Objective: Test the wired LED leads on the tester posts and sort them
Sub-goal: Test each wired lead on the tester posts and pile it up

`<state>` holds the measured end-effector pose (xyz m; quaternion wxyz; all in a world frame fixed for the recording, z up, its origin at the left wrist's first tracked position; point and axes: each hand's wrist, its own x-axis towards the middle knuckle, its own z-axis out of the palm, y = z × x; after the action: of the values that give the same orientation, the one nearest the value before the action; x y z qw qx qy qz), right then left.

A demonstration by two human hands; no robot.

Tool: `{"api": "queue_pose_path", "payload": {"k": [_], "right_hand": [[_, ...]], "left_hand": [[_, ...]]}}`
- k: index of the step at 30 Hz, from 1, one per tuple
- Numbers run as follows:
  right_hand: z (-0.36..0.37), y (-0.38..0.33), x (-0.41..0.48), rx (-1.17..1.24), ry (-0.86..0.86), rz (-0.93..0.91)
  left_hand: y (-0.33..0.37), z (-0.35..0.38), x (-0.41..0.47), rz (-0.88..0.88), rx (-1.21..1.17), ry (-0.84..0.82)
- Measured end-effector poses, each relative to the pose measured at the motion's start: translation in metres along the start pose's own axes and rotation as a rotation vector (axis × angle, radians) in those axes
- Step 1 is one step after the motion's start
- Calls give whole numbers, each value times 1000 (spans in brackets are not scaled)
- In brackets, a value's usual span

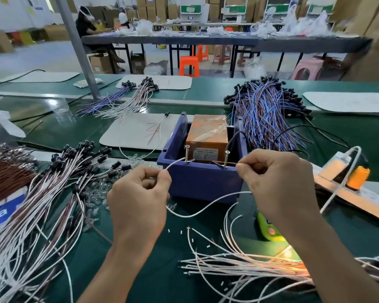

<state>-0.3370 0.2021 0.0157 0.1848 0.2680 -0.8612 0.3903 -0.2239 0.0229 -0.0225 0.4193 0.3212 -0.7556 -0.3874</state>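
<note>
Both arms reach up from the bottom of the frame, with the backs of the hands facing the camera. The left hand (140, 193) is in the middle of the frame. Its fingers are curled and its thumb and first finger pinch one end of a thin lead (176, 163). That white end goes up and right and touches the left post (187, 154), a screw that stands up on the front wall of the blue box (201, 184).

The right hand (278, 182) is right of the middle, at about the same height. It pinches the other end of the lead, a brown one, and holds it against the right post (226, 159). The rest of the lead hangs in a loop between the two hands, in front of the box.

An orange block (208, 132) sits inside the box. A big pile of leads (53, 193) lies on the green surface (140, 270) at the left. A smaller bunch (239, 263) lies at the lower right.
</note>
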Motion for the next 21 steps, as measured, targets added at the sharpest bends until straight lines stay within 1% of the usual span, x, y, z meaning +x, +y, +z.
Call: {"api": "queue_pose_path", "payload": {"k": [3, 6, 9, 11, 12, 14, 16, 18, 21], "right_hand": [[-2, -4, -1, -15, -6, -1], [-16, -10, -1, 22, -31, 1], [-44, -17, 1, 55, -178, 2], [-68, -17, 2, 3, -294, 7], [-81, -16, 3, -48, -324, 14], [-106, -12, 3, -169, -322, 27], [-128, -9, 0, -295, -321, 51], [-143, -3, -5, -407, -348, 78], [-148, 17, -23, -435, -376, 125]], "left_hand": [[-3, 2, 0, -25, -9, -2], [-4, 2, -2, -33, -46, -12], [0, -3, -6, 8, -129, -51], [4, -8, -10, 43, -247, -122], [8, -10, -13, 56, -313, -172], [14, -12, -19, 52, -437, -297], [18, -10, -28, 10, -495, -471], [21, -5, -39, -60, -503, -658], [21, 9, -61, -165, -409, -879]]}}
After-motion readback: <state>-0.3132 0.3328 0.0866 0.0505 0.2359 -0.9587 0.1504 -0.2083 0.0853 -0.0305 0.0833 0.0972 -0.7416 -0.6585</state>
